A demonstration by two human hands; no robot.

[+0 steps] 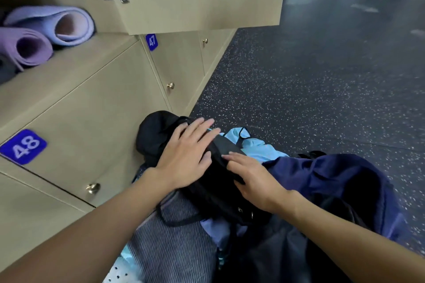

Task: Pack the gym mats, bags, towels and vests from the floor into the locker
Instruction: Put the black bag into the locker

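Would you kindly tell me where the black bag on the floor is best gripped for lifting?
Probably the broad strap lying across the black bag, from above with the right hand, which touches it; the bag's body is soft and slumped, with no firm edge.

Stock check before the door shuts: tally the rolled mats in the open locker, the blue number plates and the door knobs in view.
Rolled mats: 2, a lavender mat and a purple mat.
Number plates: 2, plate 47 and plate 48.
Door knobs: 3, far knob, middle knob, near knob.
Total: 7.
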